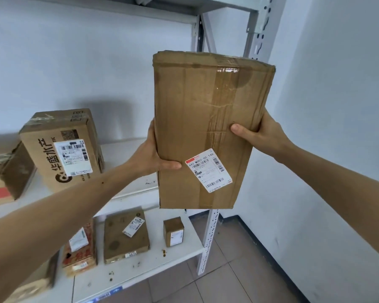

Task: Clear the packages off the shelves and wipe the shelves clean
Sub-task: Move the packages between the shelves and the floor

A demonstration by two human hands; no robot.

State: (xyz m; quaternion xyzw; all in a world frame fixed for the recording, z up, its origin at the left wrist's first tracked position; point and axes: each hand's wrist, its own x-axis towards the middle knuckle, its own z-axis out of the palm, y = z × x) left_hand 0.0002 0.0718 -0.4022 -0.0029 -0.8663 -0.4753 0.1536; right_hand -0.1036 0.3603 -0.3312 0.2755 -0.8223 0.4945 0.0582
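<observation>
my left hand [155, 156] and right hand [258, 133] clamp opposite long sides of the cardboard package [206, 127], held upright, long axis vertical, clear of the shelf's [129, 149] right front corner

A parcel storeroom or small courier depot is showing here: a white metal shelving rack [208, 243] is standing against bare white walls over a tiled floor [234, 278], and left of and below the left hand [155, 154] labelled cardboard parcels [64, 147] are sitting on its shelves.
</observation>
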